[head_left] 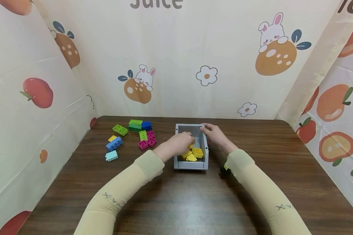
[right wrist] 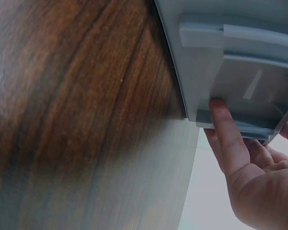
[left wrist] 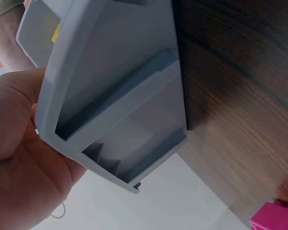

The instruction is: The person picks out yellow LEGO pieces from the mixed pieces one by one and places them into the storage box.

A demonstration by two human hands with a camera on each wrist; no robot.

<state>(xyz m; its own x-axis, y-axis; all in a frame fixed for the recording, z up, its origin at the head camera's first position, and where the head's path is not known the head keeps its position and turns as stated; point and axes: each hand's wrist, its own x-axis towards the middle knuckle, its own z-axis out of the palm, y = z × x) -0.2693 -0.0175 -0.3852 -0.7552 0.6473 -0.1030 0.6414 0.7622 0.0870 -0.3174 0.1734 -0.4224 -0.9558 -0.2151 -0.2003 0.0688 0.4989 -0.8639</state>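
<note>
A grey plastic bin [head_left: 190, 165] stands upright on the table with yellow toy bricks [head_left: 197, 152] at its near end. My left hand [head_left: 180, 143] reaches over the bin's left wall into it, fingers pointing down. Its fingertips are hidden behind the wall in the left wrist view, so whether they pinch a brick does not show. At the far right corner, my right hand [head_left: 214, 134] grips the bin, thumb at the rim. One of its fingers [right wrist: 226, 139] presses against the outer side wall in the right wrist view.
Left of the bin lie loose bricks: magenta bricks [head_left: 151, 141], green bricks [head_left: 135, 127], a dark blue brick [head_left: 146, 125], a blue brick [head_left: 114, 144] and a light blue brick [head_left: 111, 155]. A printed curtain [head_left: 176, 94] borders the brown table [head_left: 170, 199] behind and at the sides.
</note>
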